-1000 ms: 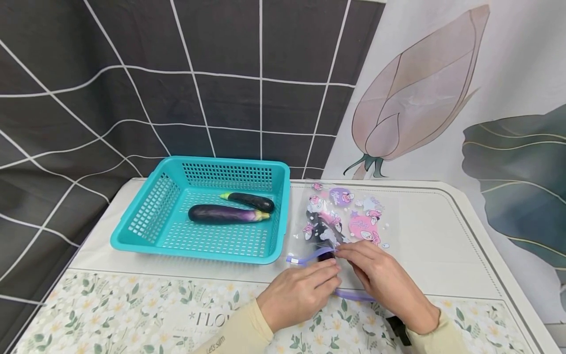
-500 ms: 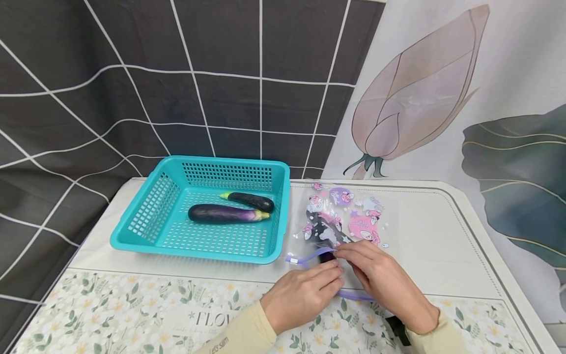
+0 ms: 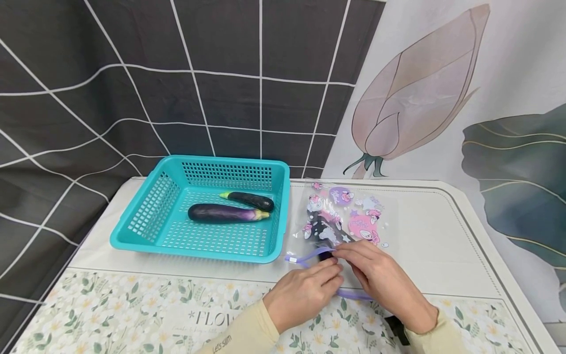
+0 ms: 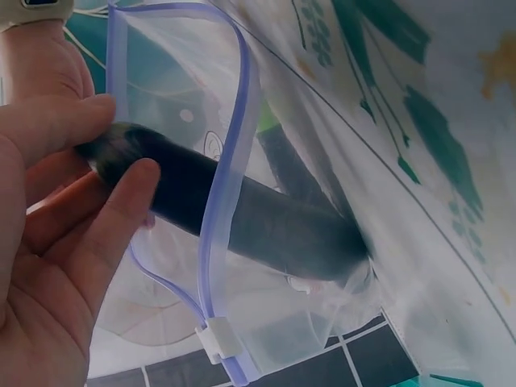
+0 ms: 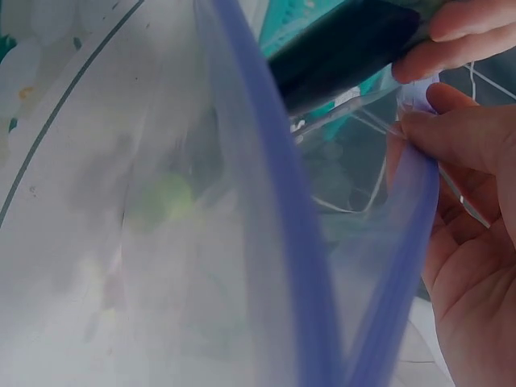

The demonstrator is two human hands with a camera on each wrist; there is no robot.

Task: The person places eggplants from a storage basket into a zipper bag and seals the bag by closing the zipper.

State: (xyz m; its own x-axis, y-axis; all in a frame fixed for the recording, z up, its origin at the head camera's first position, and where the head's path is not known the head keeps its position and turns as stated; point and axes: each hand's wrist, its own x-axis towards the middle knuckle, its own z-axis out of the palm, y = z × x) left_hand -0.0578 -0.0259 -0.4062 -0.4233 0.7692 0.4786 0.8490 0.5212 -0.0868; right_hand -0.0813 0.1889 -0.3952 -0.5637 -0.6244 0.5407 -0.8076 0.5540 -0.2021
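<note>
A clear zip bag (image 3: 369,201) with pink and purple cartoon prints lies on the table, its purple-edged mouth spread apart. My left hand (image 3: 305,295) grips the near end of a dark purple eggplant (image 4: 274,230), whose far part is inside the bag. Fingers of my right hand (image 3: 384,275) pinch the bag's purple rim (image 5: 403,218), beside the eggplant. Through the plastic in the left wrist view shows another dark eggplant (image 4: 290,161) with a green stem end. A white slider (image 4: 218,339) sits at one end of the zip.
To the left stands a turquoise basket (image 3: 203,253). A larger purple eggplant (image 3: 221,214) and a smaller dark one (image 3: 252,200) lie in it. Under everything is a table with a flowered cloth (image 3: 146,295); a dark tiled-pattern curtain (image 3: 230,103) hangs behind.
My left hand has shifted slightly to the right with the eggplant. The right hand keeps its hold on the bag's rim, almost still. The basket stays in place.
</note>
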